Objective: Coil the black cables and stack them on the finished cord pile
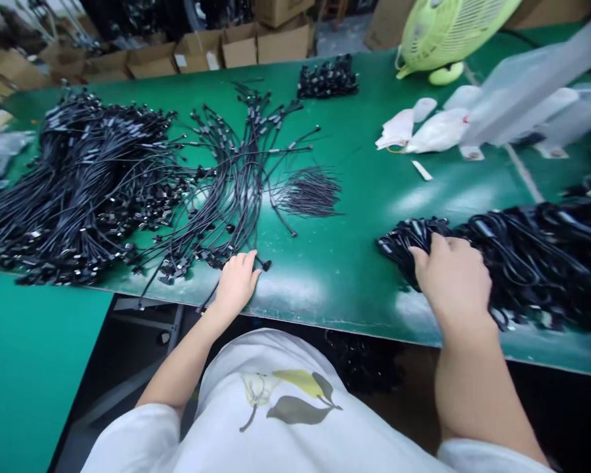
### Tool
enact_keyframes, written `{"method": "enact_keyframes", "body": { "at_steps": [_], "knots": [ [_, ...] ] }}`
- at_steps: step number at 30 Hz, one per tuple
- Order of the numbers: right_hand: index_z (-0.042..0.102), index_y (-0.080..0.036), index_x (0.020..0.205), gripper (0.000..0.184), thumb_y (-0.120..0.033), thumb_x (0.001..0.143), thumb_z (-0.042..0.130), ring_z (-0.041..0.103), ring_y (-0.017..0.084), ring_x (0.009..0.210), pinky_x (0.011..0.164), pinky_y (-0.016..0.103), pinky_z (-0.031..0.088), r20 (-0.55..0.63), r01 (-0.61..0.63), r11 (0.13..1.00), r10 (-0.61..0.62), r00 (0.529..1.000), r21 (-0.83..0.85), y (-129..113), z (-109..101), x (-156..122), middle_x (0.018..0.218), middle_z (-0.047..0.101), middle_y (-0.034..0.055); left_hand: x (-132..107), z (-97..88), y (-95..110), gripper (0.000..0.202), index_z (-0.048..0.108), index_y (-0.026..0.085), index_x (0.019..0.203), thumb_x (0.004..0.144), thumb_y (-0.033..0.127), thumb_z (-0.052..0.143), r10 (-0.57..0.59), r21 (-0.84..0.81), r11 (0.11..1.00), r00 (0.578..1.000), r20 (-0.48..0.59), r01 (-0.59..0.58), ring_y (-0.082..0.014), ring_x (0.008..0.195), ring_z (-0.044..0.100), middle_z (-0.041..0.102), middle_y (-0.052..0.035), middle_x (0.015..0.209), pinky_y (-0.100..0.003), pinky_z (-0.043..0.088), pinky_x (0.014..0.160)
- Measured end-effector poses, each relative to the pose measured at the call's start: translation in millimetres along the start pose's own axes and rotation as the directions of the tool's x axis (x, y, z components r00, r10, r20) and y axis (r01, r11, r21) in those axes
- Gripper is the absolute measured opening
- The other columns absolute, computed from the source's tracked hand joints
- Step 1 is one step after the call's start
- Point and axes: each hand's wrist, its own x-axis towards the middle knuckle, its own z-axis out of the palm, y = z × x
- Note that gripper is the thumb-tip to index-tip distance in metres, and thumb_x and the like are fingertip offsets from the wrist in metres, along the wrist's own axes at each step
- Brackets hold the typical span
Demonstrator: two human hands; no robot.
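Left hand [237,281] is at the loose cables [247,161] by the near edge, right hand [453,279] is on bundled cables [536,256] near right, can't tell if either's gripping. Cardboard boxes [199,52] far left, past the shiny green table [345,256], lime fan [450,33] far right.

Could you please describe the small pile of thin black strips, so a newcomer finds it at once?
On the green table, look beyond the left hand to the middle bunch of black cables. Just right of it lies the small pile of thin black strips. They are short, roughly straight and much finer than the cables, with no connectors visible.
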Motion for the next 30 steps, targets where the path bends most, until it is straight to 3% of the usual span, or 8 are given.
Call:
{"method": "enact_keyframes", "body": {
  "at_steps": [4, 8, 13, 17, 22, 25, 28, 30],
  "knots": [
    [0.062, -0.01, 0.122, 0.042, -0.037, 0.097, 0.042, 0.057, 0.038, 0.104, 0.084, 0.048, 0.046, -0.146, 0.227, 0.959, -0.204, 0.968, 0.172, -37, -7, -4, 0.119, 0.059, 0.0215, 4, -11.0, 4, 0.027, 0.059, 0.015, 0.113, 0.096, 0.016, 0.038, 0.013, -0.261, 0.965, 1.0, -0.006, -0.015, -0.02, 0.107, 0.055, 0.061, -0.0084, 0.111, -0.035, 0.042, 0.097],
    [0.066, -0.015, 0.115, 0.033, -0.031, 0.099, 0.043, 0.06, 0.025, 0.104, 0.092, 0.037, 0.046, 0.09, 0.462, 0.784, -0.541, 0.836, 0.415, -120, 1, 15, 0.114, 0.065, 0.0099, 6, -23.9, -2, 0.025, 0.062, 0.016, 0.102, 0.097, 0.02, 0.038, 0.017, -0.219, 0.975, 0.999, -0.045, -0.026, -0.0213, 0.103, 0.055, 0.062, -0.0076, 0.107, -0.037, 0.041, 0.096],
    [0.061, -0.014, 0.126, 0.035, -0.025, 0.099, 0.043, 0.059, 0.024, 0.105, 0.088, 0.033, 0.044, 0.087, 0.566, 0.728, -0.64, 0.763, 0.388, -224, 14, 70, 0.118, 0.062, 0.0119, -5, -30.2, -33, 0.028, 0.059, 0.016, 0.116, 0.097, 0.031, 0.046, -0.027, -0.163, 0.987, 0.985, -0.172, -0.001, -0.023, 0.11, 0.053, 0.058, -0.01, 0.12, -0.038, 0.041, 0.099],
    [0.06, -0.015, 0.128, 0.042, -0.01, 0.096, 0.034, 0.054, 0.024, 0.107, 0.085, 0.033, 0.042, -0.004, 0.659, 0.669, -0.701, 0.714, 0.344, -277, 19, 119, 0.127, 0.056, 0.0132, -13, -38.9, -61, 0.032, 0.056, 0.013, 0.123, 0.098, 0.029, 0.043, -0.089, -0.093, 0.994, 0.946, -0.312, 0.063, -0.0232, 0.111, 0.052, 0.06, -0.011, 0.121, -0.038, 0.041, 0.1],
    [0.066, -0.005, 0.11, 0.033, -0.007, 0.093, 0.037, 0.051, 0.025, 0.103, 0.086, 0.036, 0.04, -0.036, 0.805, 0.53, -0.829, 0.558, 0.267, -309, 22, 143, 0.117, 0.058, 0.0193, 0, -47.8, -79, 0.044, 0.049, 0.008, 0.135, 0.097, 0.031, 0.045, -0.12, -0.028, 0.993, 0.938, -0.326, 0.118, -0.028, 0.121, 0.048, 0.054, -0.0162, 0.13, -0.041, 0.039, 0.103],
    [0.061, -0.007, 0.12, 0.039, -0.008, 0.097, 0.029, 0.047, 0.023, 0.114, 0.097, 0.034, 0.038, -0.133, 0.862, 0.448, -0.864, 0.486, 0.237, -311, 2, 134, 0.125, 0.055, 0.0158, 13, -51.5, -84, 0.05, 0.044, 0.005, 0.139, 0.096, 0.03, 0.045, -0.131, -0.093, 0.99, 0.932, -0.338, 0.105, -0.03, 0.124, 0.046, 0.051, -0.0199, 0.134, -0.043, 0.037, 0.104],
    [0.056, -0.012, 0.129, 0.043, -0.011, 0.1, 0.024, 0.042, 0.019, 0.125, 0.105, 0.03, 0.035, -0.279, 0.899, 0.38, -0.859, 0.43, 0.216, -306, -32, 125, 0.135, 0.05, 0.0103, 19, -58.5, -84, 0.036, 0.058, 0.01, 0.122, 0.097, 0.029, 0.042, -0.175, -0.388, 0.92, 0.943, -0.284, 0.054, -0.0215, 0.095, 0.057, 0.064, -0.0122, 0.1, -0.035, 0.043, 0.089],
    [0.057, -0.01, 0.126, 0.042, -0.01, 0.099, 0.024, 0.044, 0.018, 0.125, 0.104, 0.03, 0.035, -0.374, 0.912, 0.372, -0.832, 0.411, 0.174, -301, -56, 130, 0.133, 0.051, 0.0112, 14, -67.7, -84, 0.032, 0.063, 0.013, 0.105, 0.097, 0.037, 0.044, -0.21, -0.731, 0.682, 0.961, -0.178, 0.013, -0.0126, 0.064, 0.049, 0.053, -0.0029, 0.068, -0.025, 0.041, 0.065]
  ]
}}
